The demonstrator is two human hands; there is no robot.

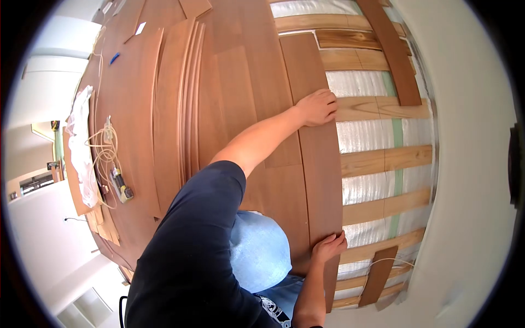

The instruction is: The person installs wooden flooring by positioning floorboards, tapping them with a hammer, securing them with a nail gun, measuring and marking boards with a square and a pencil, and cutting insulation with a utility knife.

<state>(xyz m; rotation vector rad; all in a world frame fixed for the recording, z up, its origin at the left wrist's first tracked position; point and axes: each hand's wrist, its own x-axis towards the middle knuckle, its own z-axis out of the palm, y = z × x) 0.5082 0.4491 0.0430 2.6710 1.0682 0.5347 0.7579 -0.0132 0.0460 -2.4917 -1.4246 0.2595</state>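
A long brown floorboard [321,164] lies along the edge of the laid brown flooring, with a thin dark seam between them. My left hand [318,107] rests on its upper part, fingers curled over the right edge. Lower down, my right hand [329,247] grips the same edge, with its fingers bent around it. Beyond that edge run pale wooden battens [361,163] with silvery foil sheeting [363,136] between them. The floorboard's lower end is partly hidden by my right arm. My bent knee [260,251] in light blue trousers presses near the laid boards.
A loose plank [391,54] lies across the battens at upper right, and a short board piece [378,276] at lower right. Stacked floorboards [188,104] lie to the left. Farther left are a yellow-black power tool [121,186], a coiled cord [104,147] and white plastic [81,147]. A white wall [470,164] stands right.
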